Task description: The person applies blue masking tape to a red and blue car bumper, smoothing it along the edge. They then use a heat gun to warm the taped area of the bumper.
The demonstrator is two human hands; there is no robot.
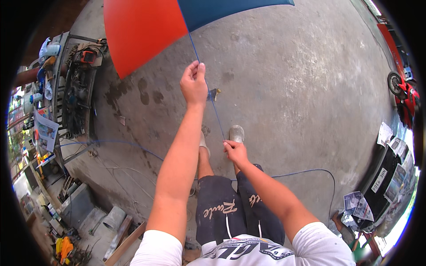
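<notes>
A thin blue cord (216,114) runs from the seam of a red and blue fabric sheet down past both my hands. The red panel (142,35) of the sheet hangs at the upper left, and its dark blue panel (228,11) reaches right past the top edge. My left hand (194,88) is raised just below the sheet, thumb and fingers pinched on the cord. Lower and nearer my body, my right hand (236,152) pinches the same cord, which looks taut between the two. The rest of the sheet is out of view.
A cluttered metal rack (80,97) stands left, with a grey bucket (114,218) and loose tools nearer. A blue hose (128,142) crosses the concrete floor (284,88) behind my legs. Right are a red motorcycle (404,95) and a dark car (377,181) with papers on it.
</notes>
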